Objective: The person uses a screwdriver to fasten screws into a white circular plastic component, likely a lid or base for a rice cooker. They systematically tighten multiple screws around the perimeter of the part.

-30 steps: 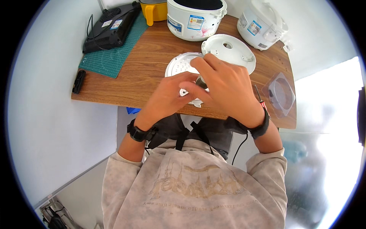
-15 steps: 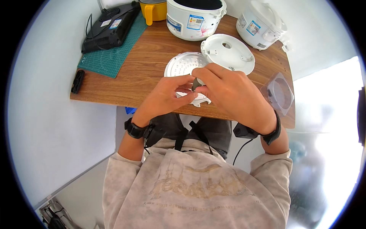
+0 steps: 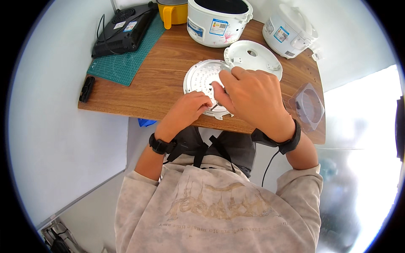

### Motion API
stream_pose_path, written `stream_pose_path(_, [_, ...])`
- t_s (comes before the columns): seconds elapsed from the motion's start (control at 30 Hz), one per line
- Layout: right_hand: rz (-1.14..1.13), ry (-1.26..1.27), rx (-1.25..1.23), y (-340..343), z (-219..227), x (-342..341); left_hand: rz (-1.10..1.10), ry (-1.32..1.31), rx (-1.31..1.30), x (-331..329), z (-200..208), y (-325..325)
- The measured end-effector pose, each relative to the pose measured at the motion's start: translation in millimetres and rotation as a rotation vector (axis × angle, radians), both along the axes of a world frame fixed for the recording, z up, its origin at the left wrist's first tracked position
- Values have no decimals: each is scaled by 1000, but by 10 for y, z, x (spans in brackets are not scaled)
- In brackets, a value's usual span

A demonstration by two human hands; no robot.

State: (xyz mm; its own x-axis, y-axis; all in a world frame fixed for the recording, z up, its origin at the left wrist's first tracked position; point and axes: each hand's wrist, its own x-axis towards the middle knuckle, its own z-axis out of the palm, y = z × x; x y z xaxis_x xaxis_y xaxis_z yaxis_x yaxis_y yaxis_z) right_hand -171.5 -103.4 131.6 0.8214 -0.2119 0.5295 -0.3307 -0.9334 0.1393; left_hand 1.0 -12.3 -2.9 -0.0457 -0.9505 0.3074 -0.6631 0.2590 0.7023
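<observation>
A round silver plate with many small holes (image 3: 195,79) lies near the table's front edge, overlapped by both hands. My left hand (image 3: 185,111) is closed over the plate's near left edge, fingers curled. By its fingertips a small dark sliver (image 3: 215,106) shows, too small to name. Above the plate's right side, my right hand (image 3: 255,95) is closed, its thumb toward the left; what it grips is hidden. Just beyond it lies a white round cooker lid part (image 3: 263,60) with a round hole, touching or nearly touching the plate.
At the back stand a lidless white rice cooker (image 3: 215,36), a closed white cooker (image 3: 283,31) and a yellow pot (image 3: 179,14). A black appliance (image 3: 124,33) rests on a green cutting mat (image 3: 114,69). A black object (image 3: 86,89) lies far left, a clear plastic part (image 3: 310,105) right.
My hands have drawn apart. The left has curled and dropped lower; the right has turned, and the grey-brown piece between the fingers is now out of sight.
</observation>
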Motion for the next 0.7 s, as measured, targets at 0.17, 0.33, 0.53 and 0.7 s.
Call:
stream_pose_path(0.17, [9, 28, 230, 56, 71, -5, 17, 4, -31, 5, -54, 19])
stream_pose_path(0.33, [188, 107, 436, 34, 55, -69, 13, 10, -3, 2, 1, 9])
stream_pose_path(0.53, [266, 87, 530, 113, 182, -115, 22, 36, 12, 22, -14, 12])
stream_pose_path(0.7, [231, 138, 464, 32, 211, -210, 6, 55, 46, 31, -4, 12])
